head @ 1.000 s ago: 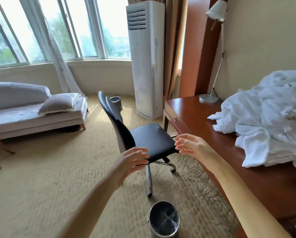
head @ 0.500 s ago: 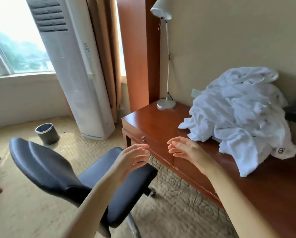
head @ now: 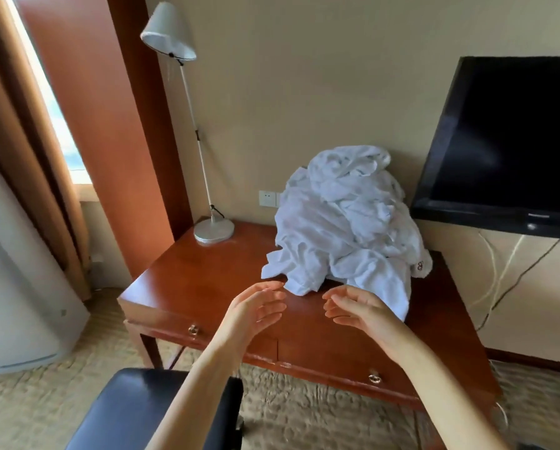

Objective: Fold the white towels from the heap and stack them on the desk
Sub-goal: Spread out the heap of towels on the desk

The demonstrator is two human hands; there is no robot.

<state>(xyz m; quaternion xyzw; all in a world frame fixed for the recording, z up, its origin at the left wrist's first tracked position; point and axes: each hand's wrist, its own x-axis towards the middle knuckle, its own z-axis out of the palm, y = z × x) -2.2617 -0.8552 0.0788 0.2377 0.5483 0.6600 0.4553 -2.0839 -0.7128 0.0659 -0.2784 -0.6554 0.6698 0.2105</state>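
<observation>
A tall heap of crumpled white towels (head: 347, 222) lies on the reddish wooden desk (head: 200, 280), against the wall toward its right half. My left hand (head: 256, 310) and my right hand (head: 356, 308) hover above the desk's front part, palms facing each other, fingers relaxed, holding nothing. Both hands are just short of the heap's lower edge and do not touch it. A towel flap hangs behind my right hand.
A white desk lamp (head: 212, 230) stands at the desk's back left corner. A black television (head: 506, 151) hangs on the wall to the right, cables below it. A black chair seat (head: 136, 410) sits in front of the desk. A white air conditioner (head: 15, 303) stands at left.
My view has swung right, from the window and chair to face the desk and heap squarely. Both hands have stayed open in front of me and now lie over the desk.
</observation>
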